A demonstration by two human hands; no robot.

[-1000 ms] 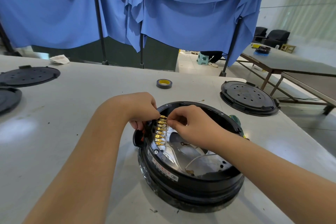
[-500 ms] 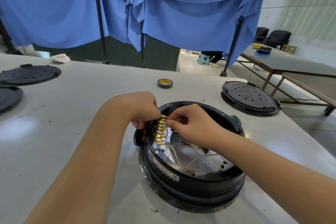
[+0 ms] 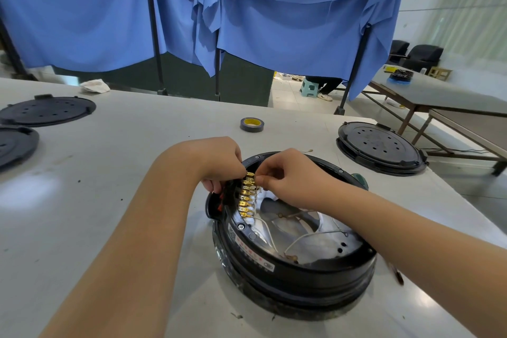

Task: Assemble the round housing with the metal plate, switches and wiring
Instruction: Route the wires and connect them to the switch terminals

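— Where is the housing?
— I see the round housing (image 3: 296,263) toward the worktop's (image 3: 109,200) near edge, right of centre, metal plate (image 3: 310,244) inside.
— And the hands?
— Left hand (image 3: 219,162) and right hand (image 3: 288,175) each pinch the top of the brass terminal strip (image 3: 247,195) at its left rim

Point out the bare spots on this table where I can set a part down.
Bare table lies between the black lids at left and the round housing. Another patch lies between the tape roll and the right lid. It is crowded where left hand and right hand meet.
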